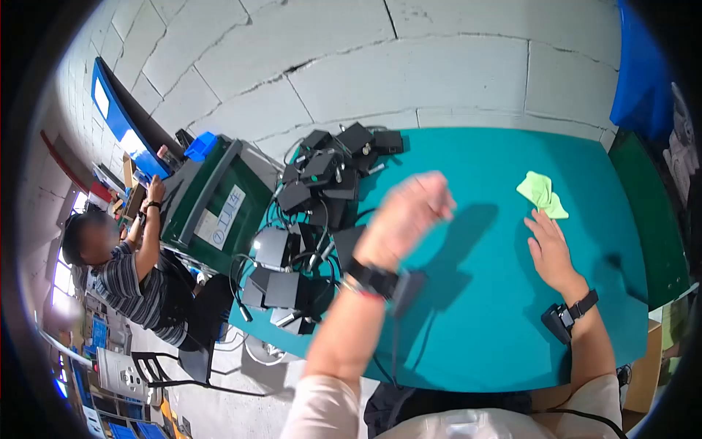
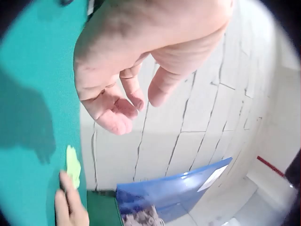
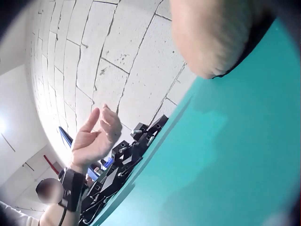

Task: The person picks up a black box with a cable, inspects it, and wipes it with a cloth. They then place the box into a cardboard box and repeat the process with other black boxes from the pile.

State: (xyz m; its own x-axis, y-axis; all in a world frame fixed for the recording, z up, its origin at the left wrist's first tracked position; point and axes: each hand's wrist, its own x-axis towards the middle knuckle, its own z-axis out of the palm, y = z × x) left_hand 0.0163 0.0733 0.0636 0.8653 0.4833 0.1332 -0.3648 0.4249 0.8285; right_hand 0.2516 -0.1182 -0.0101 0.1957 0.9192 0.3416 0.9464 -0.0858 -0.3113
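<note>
My left hand (image 1: 409,212) is raised above the green table (image 1: 468,322), near the pile of black boxes. In the left wrist view, the fingers of the left hand (image 2: 141,61) curl loosely, the thumb stands apart, and nothing is between them. At the right, my right hand (image 1: 552,256) lies low over the tabletop with its fingers extended. Its fingertips are right at the lower edge of a crumpled light green cloth (image 1: 540,192). The right wrist view shows only part of the right hand (image 3: 211,37); its fingers are hidden there.
Several black boxes with cables (image 1: 322,175) are heaped along the table's left side. Beyond them stands a dark green labelled cabinet (image 1: 234,212). Another person (image 1: 131,271) is at the far left, near a black chair (image 1: 190,366). A block wall (image 1: 453,73) runs behind the table.
</note>
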